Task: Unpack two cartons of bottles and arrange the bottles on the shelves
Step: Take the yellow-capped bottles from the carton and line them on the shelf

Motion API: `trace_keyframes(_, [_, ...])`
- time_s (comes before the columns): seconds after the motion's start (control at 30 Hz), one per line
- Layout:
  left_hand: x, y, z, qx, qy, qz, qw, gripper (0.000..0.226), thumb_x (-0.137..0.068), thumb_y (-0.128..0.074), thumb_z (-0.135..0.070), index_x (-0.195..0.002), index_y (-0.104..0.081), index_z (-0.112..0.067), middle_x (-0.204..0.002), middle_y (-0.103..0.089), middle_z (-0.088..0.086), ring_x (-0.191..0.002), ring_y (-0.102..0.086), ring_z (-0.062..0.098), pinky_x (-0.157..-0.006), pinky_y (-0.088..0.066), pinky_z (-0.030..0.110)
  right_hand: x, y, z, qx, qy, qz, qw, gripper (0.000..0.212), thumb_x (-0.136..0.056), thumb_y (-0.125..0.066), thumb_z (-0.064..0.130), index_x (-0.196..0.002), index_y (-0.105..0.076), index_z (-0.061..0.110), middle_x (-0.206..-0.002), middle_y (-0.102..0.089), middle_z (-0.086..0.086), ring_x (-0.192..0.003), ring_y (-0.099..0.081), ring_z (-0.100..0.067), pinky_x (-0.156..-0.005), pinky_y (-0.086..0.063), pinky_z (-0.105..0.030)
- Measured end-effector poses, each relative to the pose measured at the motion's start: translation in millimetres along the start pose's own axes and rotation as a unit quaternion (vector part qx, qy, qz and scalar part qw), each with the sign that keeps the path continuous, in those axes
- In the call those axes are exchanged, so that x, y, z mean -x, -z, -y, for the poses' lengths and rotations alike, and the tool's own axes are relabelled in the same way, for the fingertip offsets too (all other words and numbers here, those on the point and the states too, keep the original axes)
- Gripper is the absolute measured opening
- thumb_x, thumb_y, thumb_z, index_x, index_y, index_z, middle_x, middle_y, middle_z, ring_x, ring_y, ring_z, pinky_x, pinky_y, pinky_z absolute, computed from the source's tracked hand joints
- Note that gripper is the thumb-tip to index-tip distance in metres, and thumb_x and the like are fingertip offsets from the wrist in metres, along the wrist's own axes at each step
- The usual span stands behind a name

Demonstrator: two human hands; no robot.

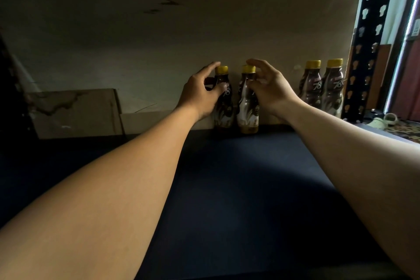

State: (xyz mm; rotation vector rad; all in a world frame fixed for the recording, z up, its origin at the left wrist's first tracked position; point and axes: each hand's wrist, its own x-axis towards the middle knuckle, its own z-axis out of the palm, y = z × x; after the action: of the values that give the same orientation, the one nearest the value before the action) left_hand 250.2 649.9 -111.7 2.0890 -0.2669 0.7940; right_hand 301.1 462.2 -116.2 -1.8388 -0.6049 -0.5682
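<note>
Dark shelf (250, 188): left hand (200, 95) grips left bottle (225, 108), right hand (270, 88) grips right bottle (246, 109).

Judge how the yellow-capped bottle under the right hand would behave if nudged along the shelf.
Tall with a narrow base, the bottle would probably tip if pushed near its cap; pushed low, it should slide on the flat shelf. Its glossy wrap looks slippery, so the right hand may need a firm grip.
</note>
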Motion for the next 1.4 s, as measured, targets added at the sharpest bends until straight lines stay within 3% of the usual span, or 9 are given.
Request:
trace_keyframes(0.1, [1, 0, 0, -0.002, -0.002, 0.001, 1.0, 0.058, -0.095, -0.067, -0.03, -0.148, -0.043, -0.039, -0.156, -0.041, -0.003, -0.141, -0.041, 0.021, -0.111, -0.044, 0.045, 2, 3, 1, -0.004, -0.003, 0.002, 1.0, 0.042, -0.084, -0.08, 0.034, -0.114, -0.059, 0.053, -0.108, -0.074, 0.005, -0.097, -0.072, -0.015, -0.088, -0.061, -0.045])
trace_keyframes(0.27, [2, 1, -1, -0.009, -0.007, 0.0, 1.0, 0.058, -0.096, -0.065, -0.03, -0.149, -0.042, -0.039, -0.157, -0.039, -0.004, -0.138, -0.039, 0.015, -0.108, -0.043, 0.034, -1, 2, 2, -0.007, 0.005, 0.01, 1.0, 0.048, -0.087, -0.076, 0.017, -0.125, -0.06, 0.043, -0.114, -0.071, 0.008, -0.106, -0.07, -0.012, -0.097, -0.057, -0.043])
trace_keyframes(0.37, [3, 0, -3, -0.021, -0.01, -0.004, 1.0, 0.058, -0.097, -0.064, -0.031, -0.15, -0.041, -0.039, -0.157, -0.039, -0.004, -0.134, -0.038, 0.01, -0.098, -0.039, 0.027, 0, -2, 1, 0.0, 0.0, 0.008, 1.0, 0.053, -0.088, -0.065, 0.025, -0.133, -0.056, 0.05, -0.129, -0.068, 0.01, -0.114, -0.066, -0.011, -0.101, -0.055, -0.044])
trace_keyframes(0.47, [4, 1, -4, -0.017, -0.008, -0.001, 1.0, 0.057, -0.098, -0.063, -0.03, -0.15, -0.041, -0.038, -0.159, -0.036, -0.005, -0.139, -0.038, 0.015, -0.097, -0.038, 0.026, 5, 0, 2, 0.028, 0.009, -0.008, 1.0, 0.052, -0.085, -0.072, 0.039, -0.132, -0.054, 0.054, -0.131, -0.063, 0.006, -0.112, -0.066, -0.01, -0.1, -0.055, -0.038])
trace_keyframes(0.67, [4, 0, -4, -0.019, -0.003, 0.007, 1.0, 0.058, -0.099, -0.061, -0.031, -0.151, -0.038, -0.039, -0.161, -0.033, -0.004, -0.144, -0.035, 0.021, -0.098, -0.035, 0.026, 3, 6, -4, 0.024, 0.012, -0.006, 1.0, 0.065, -0.083, -0.083, 0.024, -0.14, -0.057, 0.038, -0.117, -0.072, 0.01, -0.102, -0.07, -0.004, -0.096, -0.058, -0.032])
trace_keyframes(0.83, [2, 1, -1, -0.015, -0.001, 0.019, 1.0, 0.059, -0.099, -0.062, -0.033, -0.152, -0.036, -0.039, -0.161, -0.032, -0.003, -0.144, -0.036, 0.02, -0.111, -0.037, 0.035, 3, 4, -3, 0.012, 0.008, -0.016, 1.0, 0.068, -0.082, -0.084, 0.02, -0.143, -0.057, 0.033, -0.127, -0.071, 0.002, -0.108, -0.069, -0.003, -0.101, -0.054, -0.028])
trace_keyframes(0.97, [3, 0, -1, -0.014, 0.004, 0.026, 1.0, 0.061, -0.1, -0.059, -0.031, -0.154, -0.032, -0.039, -0.162, -0.031, -0.003, -0.145, -0.035, 0.02, -0.113, -0.038, 0.039, 5, 1, -2, 0.024, 0.014, -0.018, 0.999, 0.068, -0.085, -0.082, 0.021, -0.146, -0.054, 0.033, -0.132, -0.068, 0.005, -0.11, -0.068, -0.001, -0.095, -0.051, -0.012])
trace_keyframes(1.2, [6, -1, 3, -0.022, 0.011, 0.03, 0.999, 0.07, -0.099, -0.061, -0.035, -0.157, -0.021, -0.041, -0.164, -0.027, -0.005, -0.146, -0.033, 0.019, -0.116, -0.036, 0.041, 12, -1, -5, 0.05, 0.03, -0.004, 0.998, 0.073, -0.09, -0.075, 0.026, -0.153, -0.041, 0.039, -0.14, -0.062, 0.011, -0.119, -0.063, -0.004, -0.104, -0.049, -0.023])
trace_keyframes(1.4, [7, -1, 4, -0.031, 0.014, 0.026, 0.999, 0.076, -0.096, -0.066, -0.033, -0.157, -0.022, -0.041, -0.163, -0.028, -0.003, -0.145, -0.035, 0.02, -0.115, -0.039, 0.045, 13, 0, -9, 0.069, 0.043, 0.008, 0.997, 0.077, -0.09, -0.076, 0.019, -0.155, -0.038, 0.036, -0.141, -0.061, 0.008, -0.122, -0.061, -0.005, -0.097, -0.047, -0.015])
